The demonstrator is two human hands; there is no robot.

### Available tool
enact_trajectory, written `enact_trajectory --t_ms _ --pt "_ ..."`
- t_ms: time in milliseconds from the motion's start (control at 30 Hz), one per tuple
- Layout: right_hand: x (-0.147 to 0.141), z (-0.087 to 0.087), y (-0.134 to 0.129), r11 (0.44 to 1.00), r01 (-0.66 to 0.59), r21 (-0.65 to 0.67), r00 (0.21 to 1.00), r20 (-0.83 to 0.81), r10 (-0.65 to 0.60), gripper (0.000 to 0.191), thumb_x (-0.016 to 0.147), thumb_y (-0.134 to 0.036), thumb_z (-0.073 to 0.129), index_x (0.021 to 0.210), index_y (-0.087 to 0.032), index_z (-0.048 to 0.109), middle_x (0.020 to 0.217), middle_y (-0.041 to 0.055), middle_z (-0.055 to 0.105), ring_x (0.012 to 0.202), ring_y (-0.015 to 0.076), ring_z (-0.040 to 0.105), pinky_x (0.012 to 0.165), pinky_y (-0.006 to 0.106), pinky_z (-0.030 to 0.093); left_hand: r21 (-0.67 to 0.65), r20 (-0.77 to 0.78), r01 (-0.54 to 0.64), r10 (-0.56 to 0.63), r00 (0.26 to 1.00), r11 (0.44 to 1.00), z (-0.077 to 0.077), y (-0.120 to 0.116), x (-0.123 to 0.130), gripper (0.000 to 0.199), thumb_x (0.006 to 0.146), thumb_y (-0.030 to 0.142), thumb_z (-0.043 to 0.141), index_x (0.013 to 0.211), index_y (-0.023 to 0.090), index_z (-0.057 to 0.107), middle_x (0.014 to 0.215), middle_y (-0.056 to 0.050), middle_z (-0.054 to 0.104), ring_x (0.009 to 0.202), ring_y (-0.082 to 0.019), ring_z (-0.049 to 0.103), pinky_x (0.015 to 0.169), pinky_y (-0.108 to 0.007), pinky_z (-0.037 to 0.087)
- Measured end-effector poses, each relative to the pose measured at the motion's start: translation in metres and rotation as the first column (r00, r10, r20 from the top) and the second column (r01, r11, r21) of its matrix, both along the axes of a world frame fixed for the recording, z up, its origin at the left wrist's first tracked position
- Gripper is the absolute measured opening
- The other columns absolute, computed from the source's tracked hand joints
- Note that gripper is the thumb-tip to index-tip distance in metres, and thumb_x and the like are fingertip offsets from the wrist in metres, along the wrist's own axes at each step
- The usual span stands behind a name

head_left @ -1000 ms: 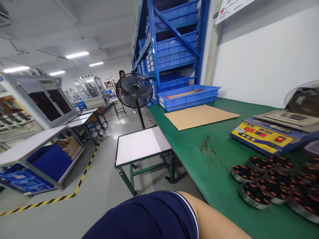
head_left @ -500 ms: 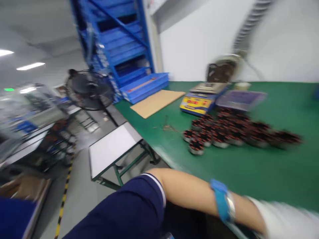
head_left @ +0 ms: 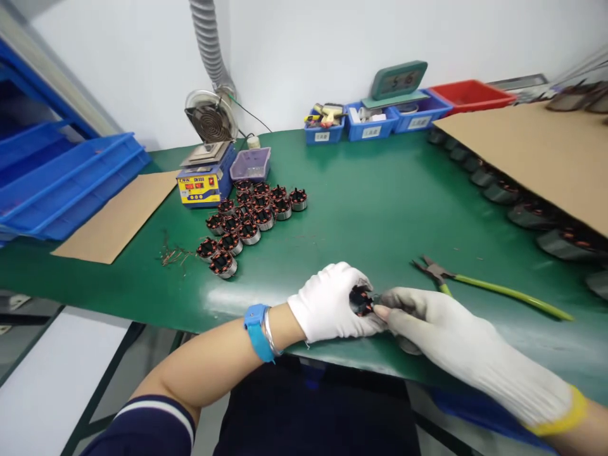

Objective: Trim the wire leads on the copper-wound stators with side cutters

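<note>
My left hand (head_left: 335,303), in a white glove with a blue band at the wrist, is wrapped round a wound stator (head_left: 361,300) near the table's front edge. From the right, my right hand (head_left: 427,323), in a greyish-white glove with bare fingertips, pinches at the stator's side; what lies between its fingers is too small to tell. Beyond my right hand lie cutting pliers (head_left: 439,272) with green handles. A cluster of similar stators (head_left: 247,232) stands to the left on the green table (head_left: 361,209).
A blue and yellow device (head_left: 202,187), a purple tray (head_left: 251,163) and a fan stand at the back left. Small blue bins (head_left: 324,134) and a red bin (head_left: 470,95) line the wall. Cardboard (head_left: 536,152) covers stators at the right.
The view has swung right and down to the table. Both gloved hands are now in view together at a stator; earlier only my left arm and its blurred glove showed.
</note>
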State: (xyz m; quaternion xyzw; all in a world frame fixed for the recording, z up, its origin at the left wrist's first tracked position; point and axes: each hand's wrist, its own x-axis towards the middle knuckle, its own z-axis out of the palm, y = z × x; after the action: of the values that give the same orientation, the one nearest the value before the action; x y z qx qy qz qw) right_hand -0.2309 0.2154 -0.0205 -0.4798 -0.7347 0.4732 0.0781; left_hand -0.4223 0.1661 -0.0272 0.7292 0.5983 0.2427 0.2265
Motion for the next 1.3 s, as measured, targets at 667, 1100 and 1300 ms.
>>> enact_trajectory --t_ms 667,1100,1300 --pt "0.008 -0.003 0.004 0.532 -0.19 0.825 0.956 0.034 0.29 0.032 0.097 -0.046 0.048 0.101 -0.02 0.067 0.1 0.0146 0.072 0.095 0.0306 0.069 0.084 0.045 0.055 0.016 -0.08 0.089 -0.087 0.993 0.996 0.001 -0.006 0.005 0.029 0.08 0.044 0.058 0.097 0.022 0.051 0.099 -0.009 0.06 0.093 -0.028 0.059 0.08 -0.044 0.053" --pt "-0.002 0.01 -0.006 0.957 -0.099 0.274 0.995 0.021 0.097 0.035 0.084 -0.047 0.045 0.057 -0.024 0.047 0.055 0.0036 0.055 0.052 0.0172 0.049 0.048 0.03 0.037 0.069 -0.069 0.149 -0.145 0.987 0.986 0.002 -0.009 0.005 0.019 0.08 0.036 0.057 0.092 0.022 0.057 0.089 -0.006 0.063 0.086 -0.024 0.061 0.076 -0.038 0.053" --pt "0.003 0.006 -0.002 0.997 -0.027 0.076 1.0 -0.007 0.028 0.04 0.079 -0.058 0.051 0.058 -0.023 0.052 0.053 0.0001 0.044 0.049 0.0137 0.036 0.045 0.028 0.028 0.14 -0.121 0.191 -0.175 0.977 0.972 -0.008 -0.009 0.007 0.015 0.082 0.034 0.054 0.088 0.022 0.058 0.087 -0.007 0.064 0.083 -0.024 0.059 0.074 -0.037 0.051"
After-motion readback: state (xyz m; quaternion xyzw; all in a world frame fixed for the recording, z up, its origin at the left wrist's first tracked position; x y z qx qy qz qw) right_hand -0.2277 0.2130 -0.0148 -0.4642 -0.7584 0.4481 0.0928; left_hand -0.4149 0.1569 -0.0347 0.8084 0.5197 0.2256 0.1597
